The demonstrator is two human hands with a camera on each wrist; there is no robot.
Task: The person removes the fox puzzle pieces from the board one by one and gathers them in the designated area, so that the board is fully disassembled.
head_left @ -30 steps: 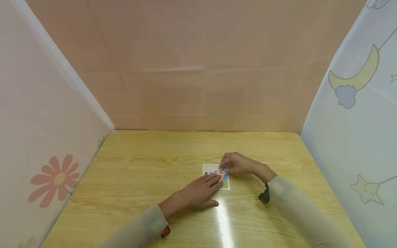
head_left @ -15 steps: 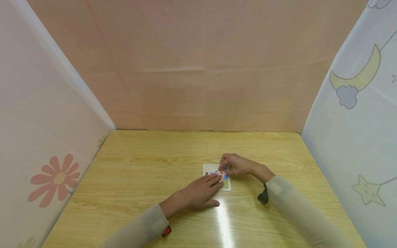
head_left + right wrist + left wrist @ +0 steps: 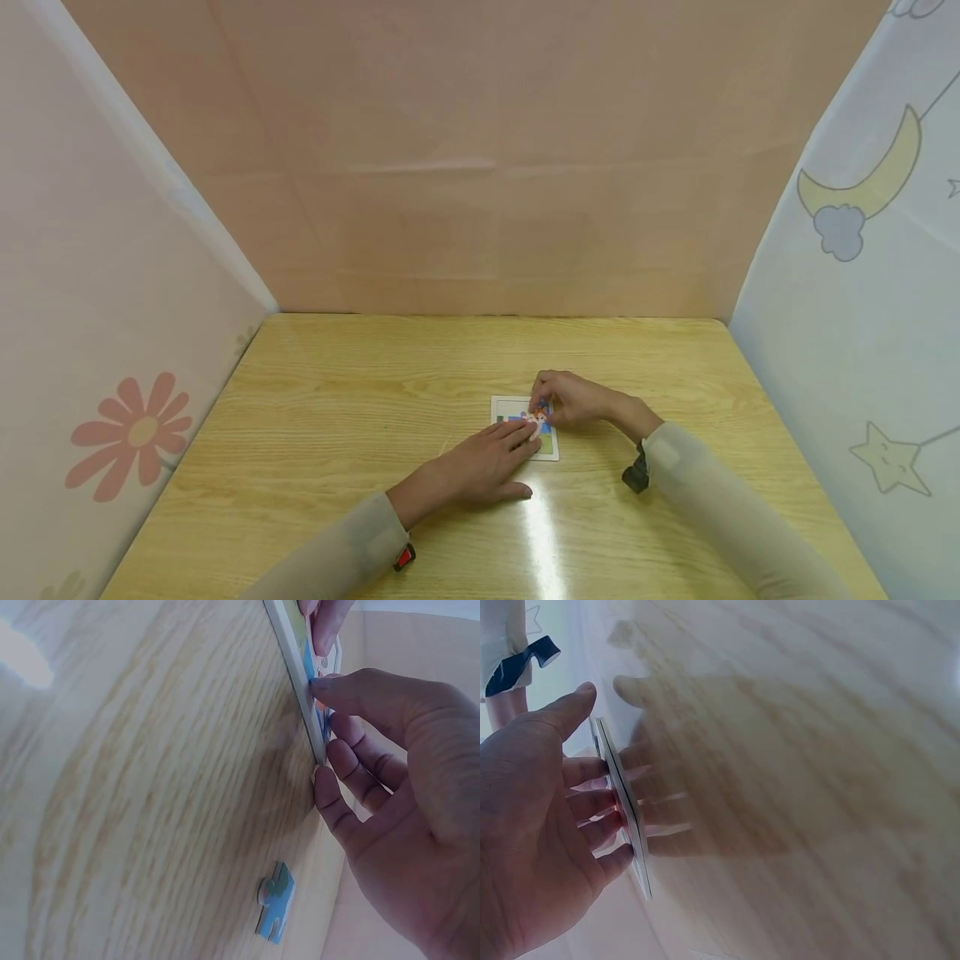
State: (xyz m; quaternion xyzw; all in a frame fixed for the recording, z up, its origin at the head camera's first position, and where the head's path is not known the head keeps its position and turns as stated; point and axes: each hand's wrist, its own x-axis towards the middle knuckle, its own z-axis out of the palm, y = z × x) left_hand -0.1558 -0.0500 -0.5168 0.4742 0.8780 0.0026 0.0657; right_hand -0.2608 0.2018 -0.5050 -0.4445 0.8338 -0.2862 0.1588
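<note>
One jigsaw puzzle [image 3: 513, 407] in a square white frame lay flat on the wooden table [image 3: 360, 375], well apart from the far edge and both side edges, so both hands had room to move around it. Fabric panels bounded the table on three sides: a plain backdrop [image 3: 487, 167] behind, one printed panel at each side. The table's near edge was cut off, as were both sleeves [image 3: 720, 492]. The left hand [image 3: 487, 467] lay flat with straight fingers on the puzzle's near left part, hiding much of the printed picture. The right hand [image 3: 573, 396] gripped the far right corner with bent fingers, its thumb touching the printed face; whether it pinched a separate piece could not be told. The visible print showed a red-haired figure, its details too small to read. One loose puzzle piece [image 3: 276, 904], blue and green, lay on the table near the right hand, made out only in the right wrist view.
</note>
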